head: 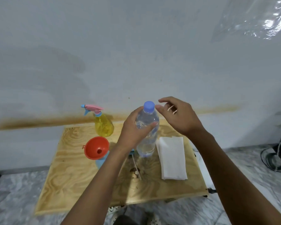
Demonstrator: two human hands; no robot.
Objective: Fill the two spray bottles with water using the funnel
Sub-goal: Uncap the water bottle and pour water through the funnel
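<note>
I have the water bottle (147, 137) upright on the table (68, 176), with the left hand (133, 129) gripping its upper part. The cap (149, 106) sits just above those fingers, and the right hand (180, 116) hovers just right of it, fingertips apart from it. Left of and behind my left fingers stands the far spray bottle (103, 125). Left and nearer me, the funnel (96, 147) sits in the near spray bottle (101, 161). Below my right fingers lies a folded paper towel (172, 158).

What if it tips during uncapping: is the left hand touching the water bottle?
Touching. Head view: the left hand curls around the water bottle, no gap visible.
</note>
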